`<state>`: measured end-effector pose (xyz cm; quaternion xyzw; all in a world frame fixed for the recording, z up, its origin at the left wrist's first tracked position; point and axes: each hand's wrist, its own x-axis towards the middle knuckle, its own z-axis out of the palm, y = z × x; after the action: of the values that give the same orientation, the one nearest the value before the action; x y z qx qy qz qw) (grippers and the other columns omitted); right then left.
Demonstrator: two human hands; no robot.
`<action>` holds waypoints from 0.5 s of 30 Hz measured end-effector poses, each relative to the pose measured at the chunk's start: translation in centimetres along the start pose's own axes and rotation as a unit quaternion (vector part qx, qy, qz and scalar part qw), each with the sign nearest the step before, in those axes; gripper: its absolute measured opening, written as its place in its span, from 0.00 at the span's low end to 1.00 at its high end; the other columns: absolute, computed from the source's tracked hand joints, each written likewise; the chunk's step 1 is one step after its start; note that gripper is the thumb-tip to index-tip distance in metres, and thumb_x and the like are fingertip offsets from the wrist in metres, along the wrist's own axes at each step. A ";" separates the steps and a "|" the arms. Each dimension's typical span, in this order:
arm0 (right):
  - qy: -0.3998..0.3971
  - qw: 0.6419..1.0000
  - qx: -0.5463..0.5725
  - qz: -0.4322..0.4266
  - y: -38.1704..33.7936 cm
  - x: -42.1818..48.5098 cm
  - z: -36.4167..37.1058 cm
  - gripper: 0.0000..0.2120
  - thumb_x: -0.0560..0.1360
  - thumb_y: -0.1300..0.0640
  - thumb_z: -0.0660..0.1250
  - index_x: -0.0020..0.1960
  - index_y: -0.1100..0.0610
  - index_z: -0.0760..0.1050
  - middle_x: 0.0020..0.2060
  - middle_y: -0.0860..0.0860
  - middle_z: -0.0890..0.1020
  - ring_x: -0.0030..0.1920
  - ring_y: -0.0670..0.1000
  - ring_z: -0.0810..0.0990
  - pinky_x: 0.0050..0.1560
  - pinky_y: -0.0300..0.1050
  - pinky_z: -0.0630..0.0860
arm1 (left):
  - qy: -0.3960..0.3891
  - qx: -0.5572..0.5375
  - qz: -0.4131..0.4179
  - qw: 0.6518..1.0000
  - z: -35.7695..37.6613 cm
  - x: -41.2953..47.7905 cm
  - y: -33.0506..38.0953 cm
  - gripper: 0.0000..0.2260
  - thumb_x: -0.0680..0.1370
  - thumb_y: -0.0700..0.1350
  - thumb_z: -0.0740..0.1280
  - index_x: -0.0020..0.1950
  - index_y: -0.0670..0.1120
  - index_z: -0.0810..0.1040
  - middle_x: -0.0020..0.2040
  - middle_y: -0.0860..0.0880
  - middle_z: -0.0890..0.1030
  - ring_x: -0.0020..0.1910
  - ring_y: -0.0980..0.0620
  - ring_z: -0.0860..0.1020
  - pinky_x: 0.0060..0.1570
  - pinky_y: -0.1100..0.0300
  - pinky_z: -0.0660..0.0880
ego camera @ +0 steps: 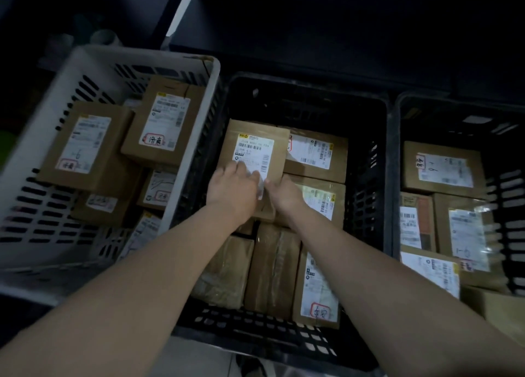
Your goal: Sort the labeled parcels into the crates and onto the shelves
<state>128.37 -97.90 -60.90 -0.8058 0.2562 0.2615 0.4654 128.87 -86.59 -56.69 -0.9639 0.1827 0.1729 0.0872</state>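
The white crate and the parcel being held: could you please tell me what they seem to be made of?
The white crate looks like moulded plastic with a matt finish, judging by its slotted walls and rounded rim. The parcel appears to be brown cardboard, matt, with folded box edges. Its label looks like white printed paper; whether clear tape covers it cannot be told.

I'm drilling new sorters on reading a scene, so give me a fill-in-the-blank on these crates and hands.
The left hand and right hand hold one parcel over the crate in the ____.
The left crate is coloured ____.
Crates in view number ____.
Answers: middle, white, three.
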 end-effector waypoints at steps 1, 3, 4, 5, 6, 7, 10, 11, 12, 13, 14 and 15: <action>-0.002 1.000 -0.026 -0.004 0.0 0.1 -0.1 0.23 0.82 0.49 0.57 0.70 0.64 0.63 0.66 0.61 0.74 0.65 0.61 0.72 0.59 0.48 0.69 | -0.016 -0.026 0.004 1.000 0.5 0.1 0.2 0.24 0.79 0.46 0.60 0.74 0.47 0.60 0.71 0.41 0.63 0.69 0.43 0.62 0.61 0.51 0.68; -0.011 0.998 -0.054 -0.008 0.1 0.2 -0.3 0.23 0.82 0.48 0.56 0.69 0.64 0.63 0.65 0.62 0.74 0.64 0.62 0.73 0.56 0.48 0.69 | -0.036 -0.075 0.006 0.996 1.3 0.1 0.1 0.28 0.79 0.42 0.62 0.76 0.47 0.55 0.74 0.41 0.57 0.71 0.43 0.59 0.61 0.51 0.70; -0.017 0.998 -0.065 -0.003 -0.1 0.0 -0.4 0.23 0.82 0.48 0.56 0.69 0.64 0.62 0.65 0.62 0.74 0.64 0.62 0.73 0.56 0.49 0.69 | -0.038 -0.084 0.010 0.996 1.3 -0.1 -0.2 0.29 0.79 0.42 0.62 0.77 0.47 0.54 0.74 0.42 0.57 0.71 0.44 0.59 0.61 0.51 0.71; -0.023 0.996 -0.081 0.006 -0.3 -0.2 -0.6 0.22 0.83 0.49 0.55 0.69 0.64 0.62 0.65 0.63 0.73 0.64 0.62 0.73 0.56 0.49 0.69 | -0.040 -0.087 0.014 0.995 1.1 -0.4 -0.4 0.28 0.79 0.42 0.62 0.77 0.48 0.54 0.73 0.43 0.58 0.70 0.44 0.60 0.60 0.50 0.73; -0.022 0.994 -0.106 0.013 -0.5 -0.5 -0.9 0.21 0.83 0.50 0.55 0.70 0.63 0.61 0.66 0.63 0.72 0.64 0.62 0.72 0.57 0.50 0.70 | -0.044 -0.090 0.016 0.995 0.8 -0.8 -0.7 0.27 0.79 0.42 0.62 0.76 0.49 0.56 0.72 0.44 0.60 0.69 0.44 0.62 0.58 0.50 0.73; -0.009 0.990 -0.142 0.010 -0.8 -0.9 -1.3 0.20 0.83 0.53 0.55 0.70 0.63 0.61 0.66 0.62 0.71 0.64 0.63 0.72 0.58 0.52 0.71 | -0.049 -0.091 0.015 0.995 0.4 -1.2 -1.1 0.25 0.79 0.42 0.61 0.75 0.49 0.58 0.71 0.45 0.62 0.67 0.44 0.63 0.56 0.50 0.74; 0.070 0.941 -0.317 -0.091 -1.6 -2.9 -2.9 0.21 0.81 0.56 0.55 0.72 0.60 0.60 0.68 0.59 0.67 0.66 0.62 0.69 0.60 0.55 0.70 | -0.035 -0.059 0.020 0.997 -1.0 -3.0 -2.4 0.18 0.80 0.44 0.60 0.70 0.48 0.66 0.65 0.45 0.69 0.64 0.45 0.67 0.53 0.50 0.72; 0.082 0.912 -0.376 -0.141 -2.1 -3.6 -3.3 0.21 0.82 0.55 0.55 0.73 0.59 0.60 0.69 0.59 0.67 0.67 0.62 0.68 0.60 0.55 0.70 | -0.023 -0.047 0.022 0.998 -1.5 -3.6 -3.1 0.16 0.80 0.45 0.59 0.68 0.47 0.68 0.63 0.45 0.70 0.63 0.45 0.68 0.53 0.51 0.72; 0.088 0.888 -0.412 -0.184 -2.7 -4.2 -3.5 0.21 0.82 0.52 0.54 0.73 0.58 0.60 0.69 0.58 0.67 0.67 0.62 0.67 0.61 0.55 0.68 | -0.010 -0.038 0.020 0.999 -2.0 -4.1 -3.8 0.14 0.80 0.45 0.59 0.66 0.47 0.69 0.62 0.46 0.71 0.63 0.45 0.68 0.53 0.51 0.71; 0.090 0.871 -0.431 -0.218 -3.5 -4.7 -3.6 0.21 0.82 0.50 0.54 0.73 0.56 0.62 0.69 0.57 0.67 0.68 0.61 0.66 0.62 0.56 0.67 | 0.004 -0.032 0.015 0.999 -2.6 -4.6 -4.5 0.14 0.80 0.46 0.59 0.65 0.47 0.70 0.61 0.46 0.72 0.63 0.46 0.68 0.54 0.51 0.70; 0.090 0.858 -0.443 -0.246 -4.5 -5.0 -3.5 0.21 0.82 0.49 0.54 0.73 0.54 0.63 0.69 0.56 0.68 0.67 0.61 0.67 0.62 0.56 0.66 | 0.017 -0.028 0.007 0.999 -3.3 -5.0 -5.3 0.13 0.80 0.46 0.59 0.64 0.47 0.70 0.61 0.47 0.72 0.63 0.46 0.68 0.55 0.51 0.69; 0.092 0.846 -0.451 -0.268 -5.6 -5.3 -3.3 0.21 0.82 0.48 0.55 0.72 0.54 0.64 0.68 0.56 0.69 0.67 0.61 0.67 0.62 0.55 0.66 | 0.029 -0.026 -0.002 0.999 -3.9 -5.3 -6.2 0.14 0.80 0.47 0.59 0.65 0.48 0.70 0.62 0.47 0.72 0.63 0.47 0.69 0.56 0.52 0.69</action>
<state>128.76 -97.44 -52.51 -0.9846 -0.0745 0.1384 0.0770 127.76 -80.10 -50.49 -0.9708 0.1791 0.1494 0.0571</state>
